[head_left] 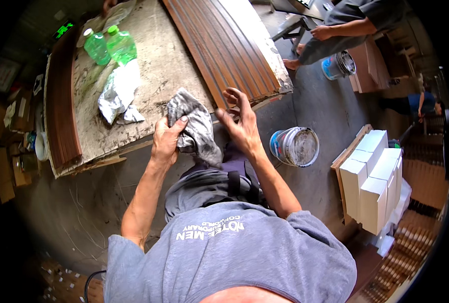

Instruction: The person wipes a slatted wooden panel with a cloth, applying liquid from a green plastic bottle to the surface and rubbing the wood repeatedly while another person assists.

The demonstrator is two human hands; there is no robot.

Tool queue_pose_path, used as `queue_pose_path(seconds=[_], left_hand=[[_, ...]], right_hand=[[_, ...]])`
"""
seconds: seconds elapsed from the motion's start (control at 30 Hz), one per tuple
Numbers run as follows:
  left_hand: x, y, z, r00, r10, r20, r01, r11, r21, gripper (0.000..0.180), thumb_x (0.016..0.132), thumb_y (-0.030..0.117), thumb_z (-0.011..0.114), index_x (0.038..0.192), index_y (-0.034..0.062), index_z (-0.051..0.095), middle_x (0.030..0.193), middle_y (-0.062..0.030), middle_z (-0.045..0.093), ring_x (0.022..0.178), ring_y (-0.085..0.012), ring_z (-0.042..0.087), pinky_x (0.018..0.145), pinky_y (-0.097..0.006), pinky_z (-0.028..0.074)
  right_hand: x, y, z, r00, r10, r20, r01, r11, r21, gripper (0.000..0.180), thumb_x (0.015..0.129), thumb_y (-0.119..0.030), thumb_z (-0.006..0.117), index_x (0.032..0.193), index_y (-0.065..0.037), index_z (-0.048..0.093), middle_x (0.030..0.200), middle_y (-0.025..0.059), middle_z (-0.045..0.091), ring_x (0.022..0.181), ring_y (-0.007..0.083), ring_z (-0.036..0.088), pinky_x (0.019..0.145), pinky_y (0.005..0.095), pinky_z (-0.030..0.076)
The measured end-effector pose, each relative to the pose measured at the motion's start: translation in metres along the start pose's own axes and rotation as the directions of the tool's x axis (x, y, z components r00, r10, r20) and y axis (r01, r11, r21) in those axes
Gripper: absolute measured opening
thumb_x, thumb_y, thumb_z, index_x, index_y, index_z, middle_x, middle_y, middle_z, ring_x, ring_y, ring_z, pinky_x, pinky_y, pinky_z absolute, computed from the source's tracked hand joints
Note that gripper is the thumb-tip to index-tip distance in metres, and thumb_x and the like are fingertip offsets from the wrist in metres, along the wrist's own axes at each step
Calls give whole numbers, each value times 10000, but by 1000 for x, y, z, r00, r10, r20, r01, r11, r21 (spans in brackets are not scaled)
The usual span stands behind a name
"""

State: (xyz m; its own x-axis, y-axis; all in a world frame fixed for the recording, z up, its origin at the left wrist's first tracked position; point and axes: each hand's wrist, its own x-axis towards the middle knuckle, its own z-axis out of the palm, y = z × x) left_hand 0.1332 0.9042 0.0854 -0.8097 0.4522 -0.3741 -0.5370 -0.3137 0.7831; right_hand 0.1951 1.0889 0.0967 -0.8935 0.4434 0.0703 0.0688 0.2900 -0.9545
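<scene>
A grey-and-white stained rag (pixel 191 123) hangs from my left hand (pixel 167 139), whose thumb presses on it near the table's front edge. To its right, my right hand (pixel 240 121) has its fingers apart and curved, with nothing in them. Its fingertips are at the near end of a brown grooved wood-look panel (pixel 224 50), close to the corner; I cannot tell whether they touch it. The panel lies lengthwise on the worn, stained worktable (pixel 166 45).
Two green bottles (pixel 121 46) and a crumpled white cloth (pixel 119 91) are on the table, with another brown panel (pixel 62 101) along its left edge. A bucket (pixel 296 146) stands on the floor at right, near stacked white boxes (pixel 368 171). A co-worker (pixel 353 30) is at upper right.
</scene>
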Motion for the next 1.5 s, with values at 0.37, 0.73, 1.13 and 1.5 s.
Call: queue_pose_path(seconds=[0.37, 0.73, 1.13, 1.5], left_hand=[[46, -38, 15, 982, 132, -133, -32, 819, 573, 362, 986, 148, 530, 1279, -62, 554, 1238, -167, 618, 1144, -226, 602, 951, -367, 493], [140, -127, 34, 805, 467, 365, -324, -169, 931, 657, 931, 276, 606, 1442, -62, 369, 1522, -278, 307, 1440, -408, 249, 1186, -485, 189], [132, -132, 66, 791, 512, 336, -237, -249, 939, 675, 1035, 440, 305, 1543, 11, 184, 1600, -228, 155, 1469, -392, 191, 1171, -506, 177], [130, -130, 69, 783, 544, 301, -205, -231, 951, 674, 1000, 379, 401, 1517, -19, 231, 1572, -269, 203, 1445, -428, 240, 1170, -525, 192]], right_hand=[[-9, 98, -27, 805, 518, 289, -404, 121, 907, 418, 1016, -361, 483, 1166, 9, 607, 967, 112, 698, 777, 221, 700, 701, 356, 581], [88, 124, -180, 944, 81, -320, -86, 996, -1, 358, 989, -275, 470, 1017, 27, 661, 879, 119, 681, 795, 207, 623, 805, 328, 501], [279, 200, -102, 821, -341, 459, 570, 425, -704, 553, 935, -225, 526, 1399, 53, 414, 1510, 274, 328, 1408, 425, 309, 1146, 505, 269], [182, 172, -130, 636, -223, 739, 699, 572, -429, 620, 845, -81, 531, 1431, 61, 385, 1555, 257, 259, 1461, 404, 221, 1178, 505, 213]])
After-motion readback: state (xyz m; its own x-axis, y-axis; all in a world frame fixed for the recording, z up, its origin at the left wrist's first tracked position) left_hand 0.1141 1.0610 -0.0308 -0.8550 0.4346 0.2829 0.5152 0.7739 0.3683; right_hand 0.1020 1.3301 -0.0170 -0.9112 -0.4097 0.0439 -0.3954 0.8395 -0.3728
